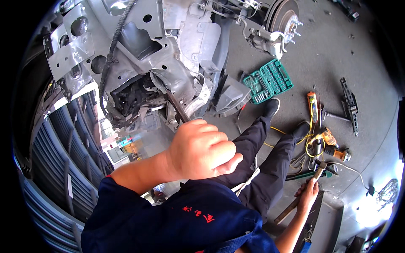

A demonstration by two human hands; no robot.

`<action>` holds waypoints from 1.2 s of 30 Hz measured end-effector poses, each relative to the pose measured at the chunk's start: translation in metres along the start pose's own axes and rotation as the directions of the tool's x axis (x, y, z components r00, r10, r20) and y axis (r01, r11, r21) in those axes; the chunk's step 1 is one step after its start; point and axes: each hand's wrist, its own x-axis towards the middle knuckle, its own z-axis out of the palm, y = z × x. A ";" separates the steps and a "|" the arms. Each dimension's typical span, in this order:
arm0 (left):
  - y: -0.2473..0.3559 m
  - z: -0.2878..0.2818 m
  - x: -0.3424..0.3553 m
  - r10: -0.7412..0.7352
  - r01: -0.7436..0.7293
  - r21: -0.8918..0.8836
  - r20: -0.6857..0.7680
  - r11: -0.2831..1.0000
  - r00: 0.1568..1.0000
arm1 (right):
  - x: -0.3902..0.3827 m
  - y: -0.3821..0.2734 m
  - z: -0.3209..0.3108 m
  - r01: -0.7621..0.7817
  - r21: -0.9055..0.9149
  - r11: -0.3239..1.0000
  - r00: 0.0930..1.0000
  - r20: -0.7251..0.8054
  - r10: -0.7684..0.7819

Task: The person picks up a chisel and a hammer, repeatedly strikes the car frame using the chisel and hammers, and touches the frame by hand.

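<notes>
Head view: dark bar (179, 110) gripped by closed fingers of left hand (202, 147), far end apparently set against car frame (149, 31); hammer (288, 211) held low, right hand (308, 195) wrapped round handle. Brake disc (276, 19) already bared; crumpled metal seemingly left to be worked.

White glare on the floor (329, 63)

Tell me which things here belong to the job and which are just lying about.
Seemingly in use:
hammer in the right hand
dark bar, apparently in the left hand
grey vehicle body

Apparently lying about:
green tool case
yellow power tool
</notes>
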 end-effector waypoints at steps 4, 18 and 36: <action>-0.015 0.007 0.000 0.032 -0.030 0.032 -0.050 0.999 0.998 | -0.001 -0.001 0.003 -0.001 0.016 1.000 1.000 0.011 0.001; -0.045 0.008 -0.007 0.099 -0.094 0.031 -0.258 0.995 0.961 | -0.111 -0.070 0.094 0.326 0.569 0.755 0.701 0.390 -0.597; -0.061 0.025 -0.030 0.102 -0.085 0.126 -0.138 0.988 0.985 | -0.209 -0.052 0.210 0.560 0.237 0.794 0.741 0.286 -0.608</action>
